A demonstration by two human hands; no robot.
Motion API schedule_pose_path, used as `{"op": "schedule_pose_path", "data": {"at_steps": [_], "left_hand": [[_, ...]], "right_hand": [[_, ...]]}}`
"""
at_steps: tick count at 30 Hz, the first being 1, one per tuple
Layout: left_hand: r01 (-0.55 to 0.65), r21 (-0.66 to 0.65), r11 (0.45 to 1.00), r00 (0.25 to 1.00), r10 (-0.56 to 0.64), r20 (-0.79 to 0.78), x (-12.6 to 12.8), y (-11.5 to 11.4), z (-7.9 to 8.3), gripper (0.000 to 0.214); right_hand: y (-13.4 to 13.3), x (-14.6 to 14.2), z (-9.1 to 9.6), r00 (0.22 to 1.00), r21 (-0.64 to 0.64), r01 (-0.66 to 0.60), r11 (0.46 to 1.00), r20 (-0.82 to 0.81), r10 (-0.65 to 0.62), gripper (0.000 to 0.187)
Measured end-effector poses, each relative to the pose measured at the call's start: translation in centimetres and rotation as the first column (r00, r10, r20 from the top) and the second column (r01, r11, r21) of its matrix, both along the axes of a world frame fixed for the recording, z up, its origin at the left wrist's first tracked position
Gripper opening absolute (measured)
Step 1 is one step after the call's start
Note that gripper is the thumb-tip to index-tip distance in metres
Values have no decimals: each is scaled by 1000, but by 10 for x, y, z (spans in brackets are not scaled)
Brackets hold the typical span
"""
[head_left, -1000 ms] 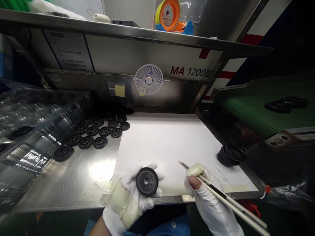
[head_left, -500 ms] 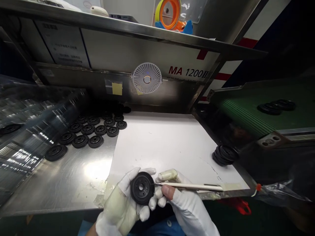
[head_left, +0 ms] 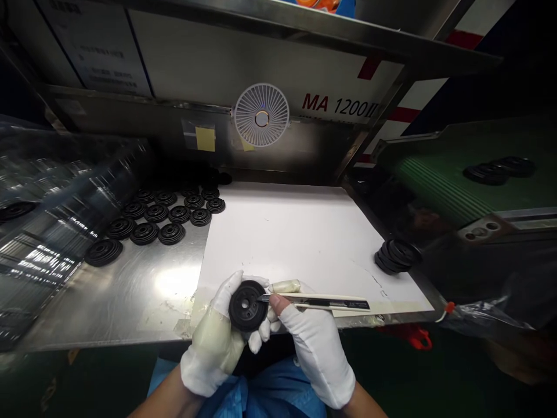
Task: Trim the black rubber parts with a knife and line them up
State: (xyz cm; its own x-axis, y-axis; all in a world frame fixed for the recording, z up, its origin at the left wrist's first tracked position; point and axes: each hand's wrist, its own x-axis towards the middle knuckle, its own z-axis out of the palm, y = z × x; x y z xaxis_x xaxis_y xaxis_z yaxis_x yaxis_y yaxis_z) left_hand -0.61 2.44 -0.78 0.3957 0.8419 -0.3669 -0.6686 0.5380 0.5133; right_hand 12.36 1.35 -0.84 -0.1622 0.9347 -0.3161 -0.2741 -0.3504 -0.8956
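Note:
My left hand [head_left: 220, 339], in a white glove with coated palm, grips a round black wheel-like part [head_left: 247, 316] by its rim, face up, showing a small centre hole. In my gloved right hand [head_left: 304, 337], the thumb bare, is a slim white utility knife [head_left: 335, 302] with a dark slot along its side. Its blade tip lies over the right side of the part's face; whether it touches the surface I cannot tell. Both hands are held just before the front edge of the white sheet [head_left: 278, 232].
Several stacks of black round parts [head_left: 171, 233] stand on the metal bench [head_left: 134, 296] at left, beside clear plastic trays [head_left: 56, 255]. Another stack [head_left: 395, 255] sits at the sheet's right edge. A small fan [head_left: 261, 115] hangs behind; a green conveyor [head_left: 439, 197] lies right.
The camera view has tipped downward. The knife has turned so its dark slotted side shows, and its tip has moved from the part's rim further over its face.

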Motion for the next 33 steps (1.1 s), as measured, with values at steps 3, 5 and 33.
{"op": "schedule_pose_path", "data": {"at_steps": [3, 5, 33], "left_hand": [[14, 10, 1000, 999, -14, -29, 0, -1, 0, 52], [21, 11, 1000, 999, -21, -41, 0, -1, 0, 52], [112, 17, 994, 994, -112, -10, 2, -3, -10, 61]], "right_hand": [[0, 0, 2, 1000, 4, -13, 1000, -16, 13, 38], [0, 0, 3, 1000, 7, -1, 1000, -4, 1, 33], [0, 2, -12, 1000, 21, -20, 1000, -15, 20, 32]]}}
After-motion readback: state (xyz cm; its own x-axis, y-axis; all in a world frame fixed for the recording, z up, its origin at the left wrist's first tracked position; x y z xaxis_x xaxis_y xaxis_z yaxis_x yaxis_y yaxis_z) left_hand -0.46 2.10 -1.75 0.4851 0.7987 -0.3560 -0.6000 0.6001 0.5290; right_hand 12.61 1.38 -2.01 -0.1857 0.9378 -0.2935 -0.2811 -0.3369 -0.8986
